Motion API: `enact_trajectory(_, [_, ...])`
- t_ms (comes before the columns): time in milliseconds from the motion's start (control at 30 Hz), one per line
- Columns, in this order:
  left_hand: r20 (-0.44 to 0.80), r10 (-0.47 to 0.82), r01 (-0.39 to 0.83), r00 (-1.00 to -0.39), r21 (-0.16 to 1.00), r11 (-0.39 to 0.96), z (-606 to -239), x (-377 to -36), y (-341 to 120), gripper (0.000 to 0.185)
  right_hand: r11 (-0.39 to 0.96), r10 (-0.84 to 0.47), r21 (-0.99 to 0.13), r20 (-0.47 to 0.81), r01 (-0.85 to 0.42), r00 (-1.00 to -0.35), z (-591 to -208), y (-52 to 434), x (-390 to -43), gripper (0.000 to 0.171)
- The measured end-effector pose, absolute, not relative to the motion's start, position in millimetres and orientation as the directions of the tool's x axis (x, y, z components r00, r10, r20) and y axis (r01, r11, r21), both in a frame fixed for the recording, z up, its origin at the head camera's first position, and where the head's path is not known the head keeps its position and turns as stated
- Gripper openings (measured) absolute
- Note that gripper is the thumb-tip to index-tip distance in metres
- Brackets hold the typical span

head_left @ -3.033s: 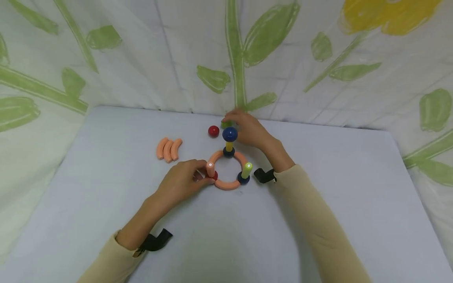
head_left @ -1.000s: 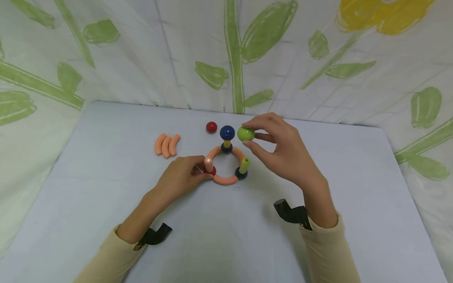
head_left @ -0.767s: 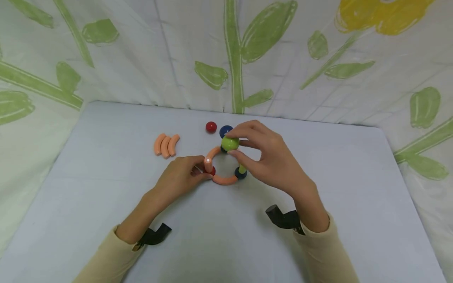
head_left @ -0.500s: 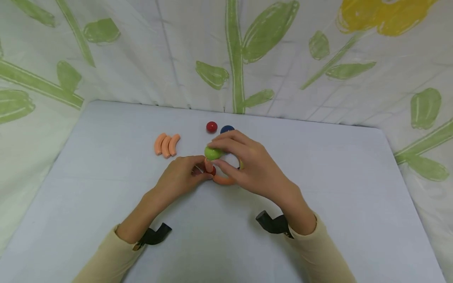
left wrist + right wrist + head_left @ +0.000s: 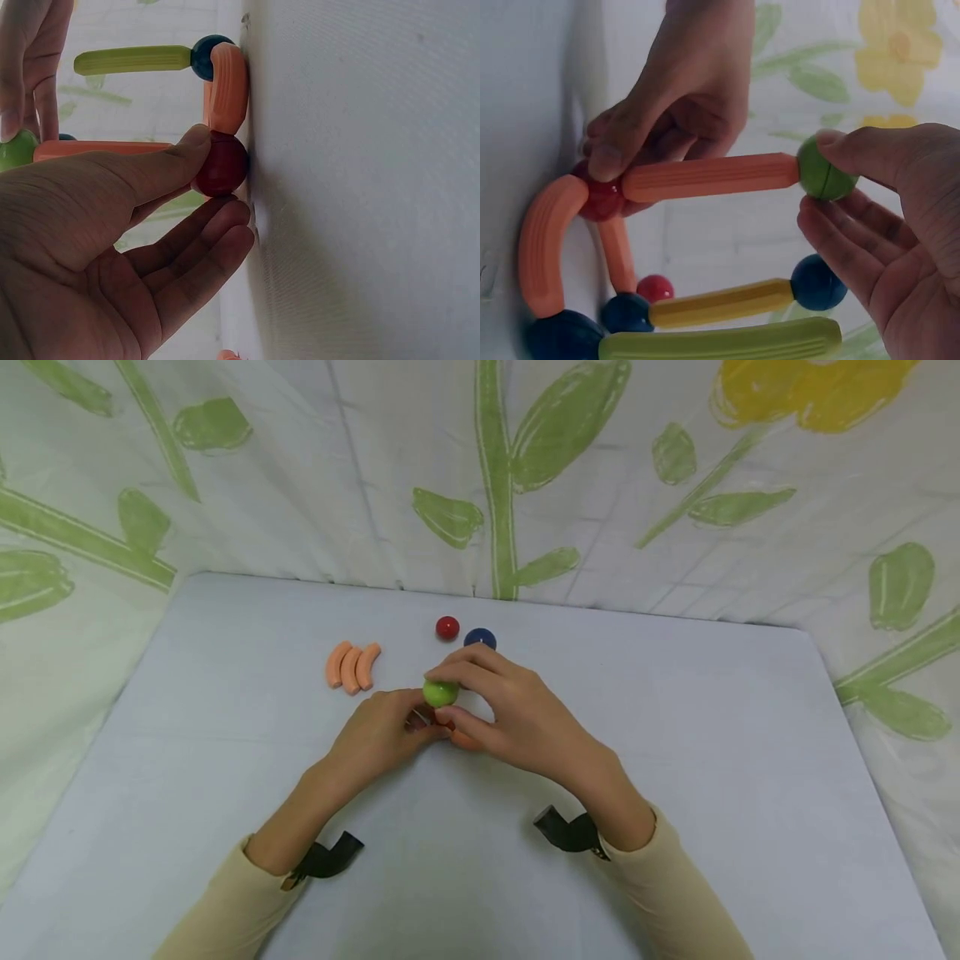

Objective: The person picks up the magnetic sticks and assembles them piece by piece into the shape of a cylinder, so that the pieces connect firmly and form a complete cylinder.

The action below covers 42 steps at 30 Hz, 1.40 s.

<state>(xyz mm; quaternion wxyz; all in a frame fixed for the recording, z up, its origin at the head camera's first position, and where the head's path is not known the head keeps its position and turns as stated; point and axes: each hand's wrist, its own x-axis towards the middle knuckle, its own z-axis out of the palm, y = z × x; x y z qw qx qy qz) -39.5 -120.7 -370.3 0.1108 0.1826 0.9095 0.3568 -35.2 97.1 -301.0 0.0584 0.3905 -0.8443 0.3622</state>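
My left hand (image 5: pixel 375 731) pinches the red ball (image 5: pixel 221 166) at a corner of a low ring of curved orange rods (image 5: pixel 546 247) and balls. From that ball rises a straight orange rod (image 5: pixel 712 178). My right hand (image 5: pixel 517 710) holds a green ball (image 5: pixel 826 169) between thumb and fingers, right at the rod's top end. A yellow rod (image 5: pixel 720 304) capped by a blue ball (image 5: pixel 819 283) and a bare light green rod (image 5: pixel 720 341) stand on the ring's dark blue balls. In the head view, my right hand hides most of the ring.
Three loose curved orange rods (image 5: pixel 349 668) lie side by side to the left of the ring. Behind it sits a loose red ball (image 5: pixel 447 627) on the white table (image 5: pixel 712 710). A cloth with painted leaves (image 5: pixel 562 431) hangs along the back edge.
My right hand has lifted the green ball from the back of the table and carried it forward and left over the ring to the orange rod's top. My left hand has stayed at the red ball.
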Motion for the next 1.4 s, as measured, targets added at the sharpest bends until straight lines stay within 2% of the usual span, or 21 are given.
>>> enact_trajectory(200, [-0.066,0.411,0.254,-0.909,0.693,0.674,-370.9,-40.1,-121.7,0.015,0.417,-0.62,-0.574,0.388,-0.705,-0.682,-299.3,98.5,-36.3,0.029])
enact_trajectory(600, [-0.046,0.435,0.267,-0.899,0.729,0.63,-371.5,-40.2,-120.2,0.01,0.358,-0.532,-0.658,0.439,-0.663,-0.724,-292.7,116.0,-43.8,0.024])
enact_trajectory(833, [-0.026,0.427,0.281,-0.904,0.716,0.639,-370.3,-39.3,-120.4,0.011,0.417,-0.44,-0.647,0.471,-0.638,-0.765,-296.5,121.9,-53.1,0.026])
enact_trajectory(1067, [-0.012,0.427,0.301,-0.904,0.691,0.658,-371.2,-39.8,-121.6,0.012,0.477,-0.453,-0.635,0.416,-0.608,-0.789,-304.9,122.2,-58.4,0.025])
enact_trajectory(1400, [-0.028,0.414,0.285,-0.91,0.684,0.671,-370.6,-40.0,-120.3,0.013,0.515,-0.435,-0.607,0.423,-0.605,-0.795,-305.0,123.4,-59.8,0.031])
